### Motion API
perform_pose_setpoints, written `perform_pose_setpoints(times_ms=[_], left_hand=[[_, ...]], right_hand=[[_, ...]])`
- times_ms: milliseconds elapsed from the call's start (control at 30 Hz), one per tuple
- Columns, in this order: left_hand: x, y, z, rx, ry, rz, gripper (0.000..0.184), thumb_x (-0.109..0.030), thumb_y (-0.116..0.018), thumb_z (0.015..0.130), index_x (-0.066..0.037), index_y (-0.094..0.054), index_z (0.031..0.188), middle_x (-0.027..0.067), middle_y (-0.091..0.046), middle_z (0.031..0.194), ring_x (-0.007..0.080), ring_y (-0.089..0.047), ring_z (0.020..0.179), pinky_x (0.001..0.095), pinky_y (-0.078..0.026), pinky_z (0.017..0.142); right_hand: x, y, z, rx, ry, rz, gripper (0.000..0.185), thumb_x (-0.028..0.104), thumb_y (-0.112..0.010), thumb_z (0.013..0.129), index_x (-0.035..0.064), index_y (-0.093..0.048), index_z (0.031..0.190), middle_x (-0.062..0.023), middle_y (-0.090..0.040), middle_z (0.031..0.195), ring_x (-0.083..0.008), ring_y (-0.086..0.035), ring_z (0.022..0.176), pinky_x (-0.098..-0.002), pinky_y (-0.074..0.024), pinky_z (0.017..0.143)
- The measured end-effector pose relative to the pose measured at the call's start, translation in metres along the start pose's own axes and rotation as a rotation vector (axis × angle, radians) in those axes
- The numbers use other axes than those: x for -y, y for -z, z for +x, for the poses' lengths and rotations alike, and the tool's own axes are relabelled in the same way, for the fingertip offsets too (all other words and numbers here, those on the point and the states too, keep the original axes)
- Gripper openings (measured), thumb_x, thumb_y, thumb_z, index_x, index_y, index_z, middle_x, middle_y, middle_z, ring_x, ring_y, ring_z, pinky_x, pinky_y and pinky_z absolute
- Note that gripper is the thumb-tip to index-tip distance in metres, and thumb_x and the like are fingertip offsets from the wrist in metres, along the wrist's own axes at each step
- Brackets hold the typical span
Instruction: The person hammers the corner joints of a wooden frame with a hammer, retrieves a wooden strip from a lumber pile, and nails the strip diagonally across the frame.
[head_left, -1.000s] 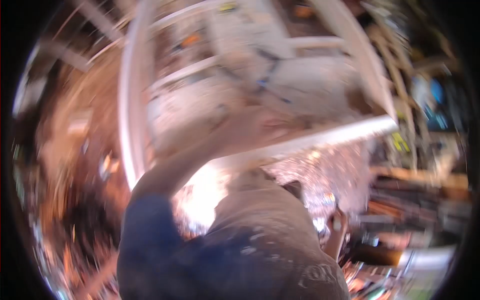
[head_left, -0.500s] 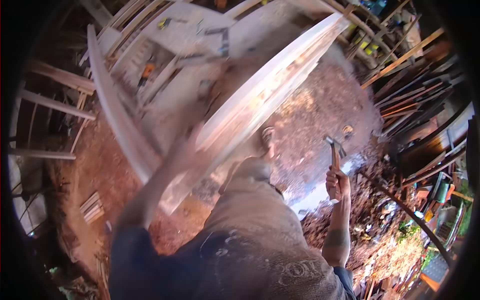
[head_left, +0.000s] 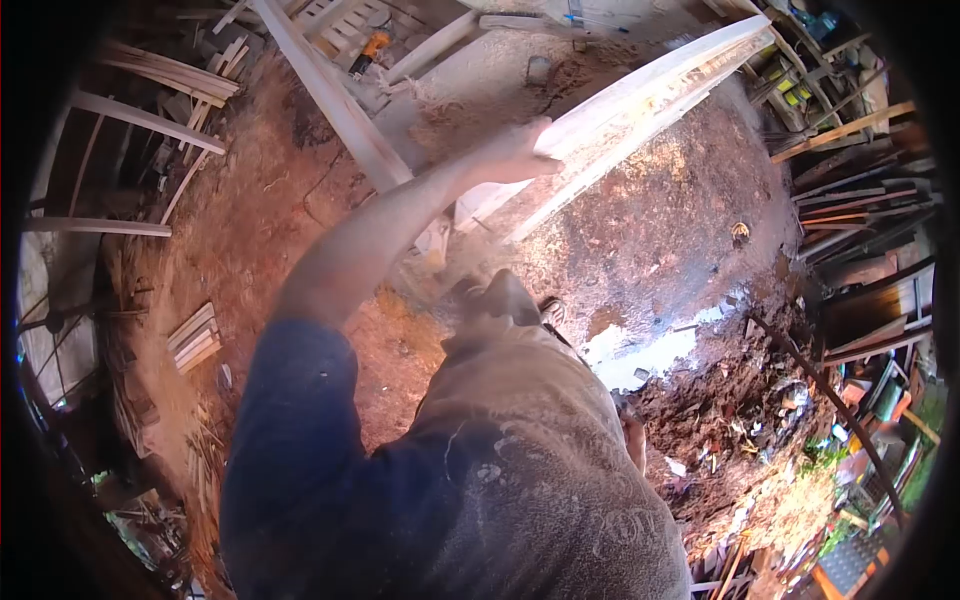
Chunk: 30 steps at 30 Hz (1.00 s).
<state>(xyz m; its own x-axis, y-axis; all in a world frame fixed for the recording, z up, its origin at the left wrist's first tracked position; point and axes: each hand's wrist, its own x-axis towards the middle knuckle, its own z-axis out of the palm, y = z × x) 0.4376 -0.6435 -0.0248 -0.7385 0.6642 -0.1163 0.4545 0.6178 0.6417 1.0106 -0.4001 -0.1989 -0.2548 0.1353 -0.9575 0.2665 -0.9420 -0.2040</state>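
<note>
A long pale wooden frame [head_left: 650, 95] with thick boards along its sides stretches from the middle towards the upper right. My left hand [head_left: 515, 155] reaches across to its near end and grips the upper edge, thumb on the near side and fingers over the far side. Another long timber [head_left: 340, 105] runs from the upper left down to beneath my left forearm. My right hand [head_left: 633, 437] is low beside my body. The shirt hides most of it, so its fingers and anything in them cannot be made out.
An orange power tool [head_left: 371, 50] lies among boards at the top. A small wood stack [head_left: 195, 338] rests on the dirt at left. Stacked timber [head_left: 850, 215] lines the right side. Below it are a puddle [head_left: 645, 355] and a long dark rod [head_left: 830, 405].
The wooden frame has swung up and right relative to my view. My left hand has moved right and up with its end. My right hand has dropped beside my body; the hammer it held is out of sight.
</note>
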Motion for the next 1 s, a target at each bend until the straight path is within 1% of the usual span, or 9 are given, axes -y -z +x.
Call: perform_pose_setpoints(times_ms=[167, 233, 333, 400, 467, 600, 867, 967, 1000], left_hand=[[-0.005, 0.076, -0.056, 0.069, -0.045, -0.005, 0.065, -0.053, -0.061, 0.091, -0.001, -0.057, 0.129, 0.0219, -0.065, 0.119, 0.0325, -0.062, 0.113, 0.0436, -0.048, 0.099], [0.021, 0.098, -0.084, 0.015, -0.115, -0.008, 0.056, -0.05, -0.06, 0.093, -0.002, -0.062, 0.122, 0.0195, -0.066, 0.118, 0.0317, -0.063, 0.11, 0.0421, -0.049, 0.096], [0.054, 0.138, -0.123, -0.05, -0.201, 0.0, 0.044, -0.041, -0.061, 0.094, -0.002, -0.066, 0.113, 0.0179, -0.068, 0.11, 0.0325, -0.065, 0.103, 0.0409, -0.05, 0.091], [0.09, 0.161, -0.142, -0.08, -0.281, 0.01, 0.041, -0.039, -0.063, 0.092, -0.003, -0.067, 0.111, 0.0179, -0.068, 0.107, 0.0338, -0.065, 0.1, 0.0414, -0.05, 0.089], [0.125, 0.174, -0.162, -0.126, -0.293, 0.012, 0.04, -0.037, -0.066, 0.09, -0.001, -0.066, 0.108, 0.0188, -0.067, 0.104, 0.0362, -0.064, 0.098, 0.0425, -0.05, 0.087], [0.166, 0.194, -0.178, -0.171, -0.408, 0.13, 0.039, -0.032, -0.073, 0.084, -0.001, -0.066, 0.107, 0.0163, -0.064, 0.11, 0.0345, -0.061, 0.103, 0.0426, -0.049, 0.091], [0.119, 0.147, -0.143, 0.053, -0.768, 0.39, 0.057, -0.047, -0.08, 0.073, -0.004, -0.065, 0.107, 0.0137, -0.052, 0.128, 0.0308, -0.045, 0.124, 0.0491, -0.035, 0.11], [0.116, 0.111, -0.119, 0.128, -0.98, 0.503, 0.052, -0.044, -0.076, 0.079, -0.005, -0.065, 0.112, 0.0145, -0.059, 0.121, 0.0279, -0.057, 0.112, 0.0433, -0.049, 0.099], [0.12, 0.106, -0.114, 0.3, -0.91, 0.48, 0.054, -0.046, -0.073, 0.082, -0.004, -0.063, 0.114, 0.0154, -0.061, 0.112, 0.0264, -0.059, 0.102, 0.0411, -0.052, 0.09]], right_hand=[[-0.045, 0.04, 0.069, 0.083, -0.124, -0.002, 0.012, 0.018, -0.056, 0.092, 0.0067, -0.06, 0.092, -0.0048, -0.062, 0.07, -0.0201, -0.058, 0.057, -0.0309, -0.0497, 0.054], [-0.077, -0.005, 0.029, 0.083, 0.159, 0.0, 0.017, 0.021, -0.057, 0.091, 0.0051, -0.061, 0.098, -0.003, -0.061, 0.07, -0.0215, -0.059, 0.059, -0.0343, -0.0515, 0.056], [-0.114, -0.006, 0.06, 0.034, 0.213, -0.078, 0.016, 0.022, -0.056, 0.091, 0.0071, -0.06, 0.091, -0.002, -0.058, 0.069, -0.0198, -0.056, 0.056, -0.0347, -0.0515, 0.052], [-0.136, -0.028, 0.054, 0.232, 0.097, -0.065, 0.014, 0.02, -0.055, 0.092, 0.0103, -0.057, 0.082, -0.0013, -0.054, 0.064, -0.0174, -0.053, 0.051, -0.0344, -0.0504, 0.049], [-0.177, -0.103, 0.016, -0.026, 0.213, 0.052, 0.017, 0.017, -0.053, 0.092, 0.012, -0.053, 0.076, -0.0003, -0.05, 0.058, -0.0156, -0.05, 0.049, -0.0326, -0.0484, 0.048], [-0.236, -0.138, 0.025, -0.002, -0.044, 0.051, 0.021, 0.02, -0.052, 0.094, 0.0112, -0.053, 0.076, -0.0013, -0.051, 0.059, -0.0179, -0.05, 0.049, -0.0345, -0.0469, 0.049], [-0.308, -0.219, -0.01, -0.133, 0.061, -0.075, 0.013, 0.015, -0.057, 0.09, 0.0057, -0.055, 0.081, -0.0072, -0.055, 0.062, -0.0243, -0.052, 0.048, -0.0389, -0.0461, 0.048], [-0.322, -0.204, 0.022, -0.124, -0.026, 0.033, 0.016, 0.017, -0.055, 0.091, 0.0051, -0.055, 0.081, -0.0072, -0.056, 0.062, -0.0242, -0.053, 0.049, -0.0376, -0.0455, 0.049], [-0.334, -0.202, 0.019, -0.12, 0.157, 0.061, 0.018, 0.019, -0.053, 0.093, 0.0054, -0.056, 0.081, -0.0072, -0.056, 0.062, -0.0239, -0.052, 0.048, -0.0372, -0.0452, 0.048]])
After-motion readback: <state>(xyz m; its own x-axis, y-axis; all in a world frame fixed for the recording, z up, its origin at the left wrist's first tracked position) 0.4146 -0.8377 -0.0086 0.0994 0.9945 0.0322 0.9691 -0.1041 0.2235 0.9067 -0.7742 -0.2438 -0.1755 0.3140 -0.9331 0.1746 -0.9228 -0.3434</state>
